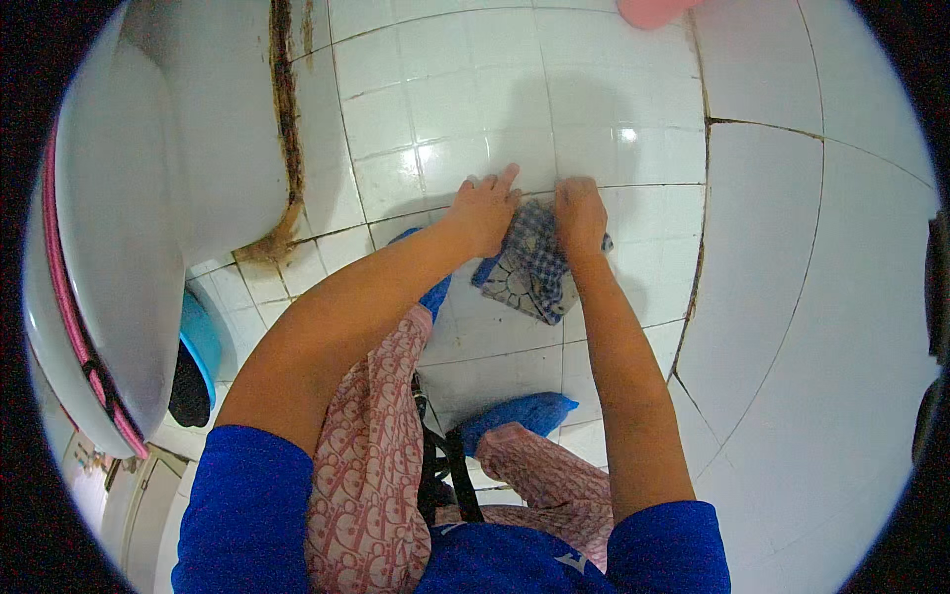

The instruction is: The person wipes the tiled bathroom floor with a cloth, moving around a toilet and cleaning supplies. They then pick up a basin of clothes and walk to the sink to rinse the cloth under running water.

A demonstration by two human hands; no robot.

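On the white tiled floor (490,330) lies a crumpled checkered cloth (536,245), dark blue and pale, with a patterned section at its lower left. My right hand (581,214) is curled over the cloth's right side, its fingers bent down at the cloth's upper edge. Just left of the cloth, my left hand (486,208) rests with its fingers spread near the tiles. The heel of that hand is beside the cloth's upper left edge; whether it presses on the cloth I cannot tell.
A white toilet (119,223) with a pink band stands at the left, dark grime along its base. A light blue basin (194,334) sits below it. Blue-covered feet (519,417) are under me. A pink object (653,9) lies at the top; a tiled wall (764,223) rises at the right.
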